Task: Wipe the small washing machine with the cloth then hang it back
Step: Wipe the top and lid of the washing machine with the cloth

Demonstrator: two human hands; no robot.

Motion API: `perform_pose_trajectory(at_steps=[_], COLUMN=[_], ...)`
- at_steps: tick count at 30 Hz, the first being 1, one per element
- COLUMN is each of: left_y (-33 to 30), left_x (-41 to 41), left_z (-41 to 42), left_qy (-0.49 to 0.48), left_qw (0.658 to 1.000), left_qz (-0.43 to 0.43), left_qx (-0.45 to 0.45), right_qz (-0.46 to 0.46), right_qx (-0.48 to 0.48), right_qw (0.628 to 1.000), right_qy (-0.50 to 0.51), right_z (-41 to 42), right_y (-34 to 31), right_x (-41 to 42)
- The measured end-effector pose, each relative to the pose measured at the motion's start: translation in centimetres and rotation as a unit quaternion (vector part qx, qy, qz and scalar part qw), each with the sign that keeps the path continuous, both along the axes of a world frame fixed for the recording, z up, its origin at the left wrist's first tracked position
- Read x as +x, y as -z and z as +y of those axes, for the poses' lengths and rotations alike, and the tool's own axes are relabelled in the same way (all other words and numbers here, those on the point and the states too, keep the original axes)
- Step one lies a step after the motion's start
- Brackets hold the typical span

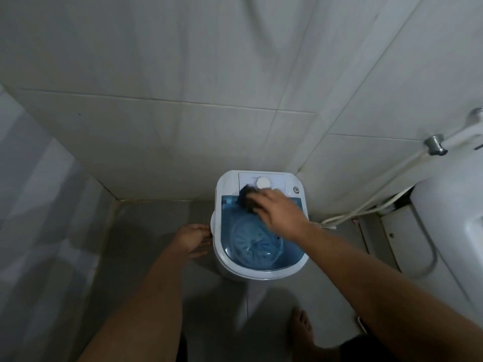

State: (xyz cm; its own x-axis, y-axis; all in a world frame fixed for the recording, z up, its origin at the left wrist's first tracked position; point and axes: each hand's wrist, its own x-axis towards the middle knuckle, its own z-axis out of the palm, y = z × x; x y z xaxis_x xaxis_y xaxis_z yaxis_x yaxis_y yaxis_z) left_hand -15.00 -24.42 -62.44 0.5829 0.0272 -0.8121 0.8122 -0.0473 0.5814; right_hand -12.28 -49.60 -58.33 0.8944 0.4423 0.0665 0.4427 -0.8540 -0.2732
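Small washing machine (261,267) stands in the far tiled corner. Right hand (277,210) presses a dark cloth (247,199) on the far end of the blue lid (261,246), just near the white dial (262,183). Left hand (192,240), fingers loosely spread, steadies the left side. Wiping looks mid-course; the near lid, the sides and the hanging-up seem left to do.

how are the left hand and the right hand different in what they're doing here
The right hand rests on top of the washing machine, pressing a dark cloth near the white dial; the left hand holds nothing and sits at the machine's left side. The right hand lies palm down and far forward, while the left hand sits lower, its fingers curled toward the casing. Both are bare, with bare forearms.
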Motion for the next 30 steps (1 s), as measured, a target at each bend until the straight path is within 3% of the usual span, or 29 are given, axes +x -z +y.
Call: perform_pose_trajectory(at_steps=[3,5,8,10,12,14,16,18,21,26,28,30], left_y=[0.2,0.6,0.9,0.9,1.0,1.1,1.2,1.3,1.7,2.3,2.3,2.4], left_x=[0.1,0.2,0.4,0.4,0.4,0.3,0.3,0.4,0.6,0.9,1.0,1.0], left_z=[-0.1,0.0,0.1,0.1,0.1,0.1,0.0,-0.2,-0.6,-0.7,-0.7,-0.7], left_qy=[-0.001,0.002,0.017,0.017,0.015,0.008,0.004,0.004,0.002,0.022,0.02,0.019], left_qw=[1.0,1.0,1.0,1.0,1.0,1.0,1.0,1.0,0.998,0.996,0.997,0.997], left_qz=[-0.002,-0.003,-0.005,-0.004,-0.004,-0.007,-0.015,-0.026,-0.05,-0.059,-0.053,-0.05], left_qx=[0.009,0.01,0.003,-0.005,-0.007,-0.008,-0.008,0.003,0.034,0.057,0.054,0.055], right_qz=[-0.003,-0.02,0.021,0.035,0.006,-0.026,-0.02,-0.015,-0.056,0.003,-0.031,-0.06], right_qx=[-0.035,-0.052,-0.031,-0.025,-0.004,0.039,0.061,0.055,0.019,0.022,0.048,0.081], right_qw=[0.994,0.998,0.988,0.979,0.992,0.998,0.977,0.958,0.977,0.997,0.998,0.988], right_qy=[0.103,0.04,-0.148,-0.199,-0.129,0.041,0.205,0.281,0.206,-0.072,-0.03,0.115], right_z=[1.3,2.6,2.8,1.0,-1.9,-5.1,-7.0,-5.9,-1.9,-0.8,-2.6,-5.3], right_y=[1.4,2.8,3.5,2.9,2.6,2.3,2.6,3.5,5.0,4.0,3.0,2.7], right_x=[-0.3,-3.2,-7.4,-7.4,-5.7,-4.0,-3.1,-3.4,-5.8,-7.1,-5.3,-3.6])
